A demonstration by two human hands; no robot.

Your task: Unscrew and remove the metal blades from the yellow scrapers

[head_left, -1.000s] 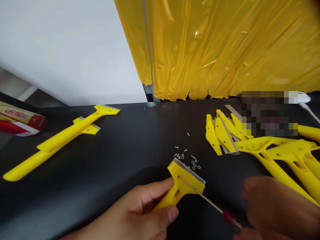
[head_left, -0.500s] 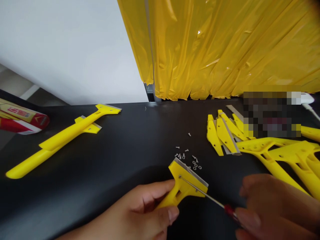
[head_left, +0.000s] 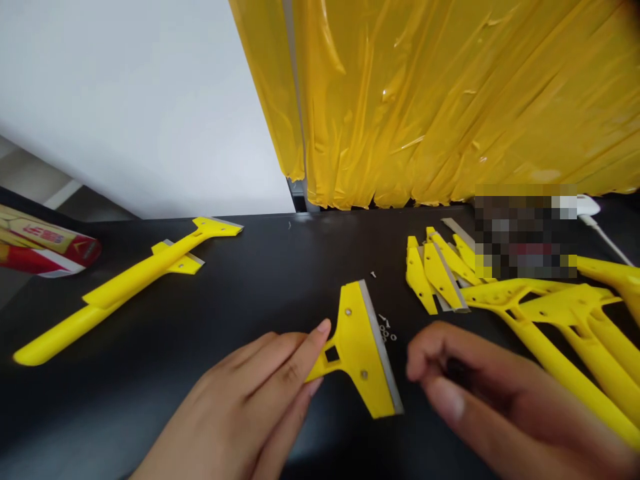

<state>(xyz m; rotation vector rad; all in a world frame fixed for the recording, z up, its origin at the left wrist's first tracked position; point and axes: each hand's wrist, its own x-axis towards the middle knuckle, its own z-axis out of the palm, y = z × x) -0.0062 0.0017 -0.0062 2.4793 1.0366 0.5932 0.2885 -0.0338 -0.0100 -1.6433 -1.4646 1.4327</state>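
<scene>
My left hand (head_left: 250,393) is shut on a short yellow plastic scraper (head_left: 357,350), gripping its narrow handle end. A steel blade (head_left: 383,347) runs along the scraper's right edge, and two screws sit in its head. My right hand (head_left: 480,387) hovers just right of the blade with curled fingers, not touching it. Its palm is in shadow, so I cannot tell whether it holds anything. The red-handled screwdriver does not show. Small steel screws and washers (head_left: 385,330) lie on the black table (head_left: 150,413) between my hands.
Two long yellow scrapers (head_left: 145,283) lie at the left, near a red and yellow package (head_left: 45,240). Yellow scraper heads with blades (head_left: 435,273) and long yellow handles (head_left: 565,320) are heaped at the right. Yellow plastic sheeting (head_left: 425,100) hangs behind the table.
The scraper has turned so its blade faces right, and it has moved up the view. The screwdriver has gone from view, and my right hand has moved left, closer to the scraper.
</scene>
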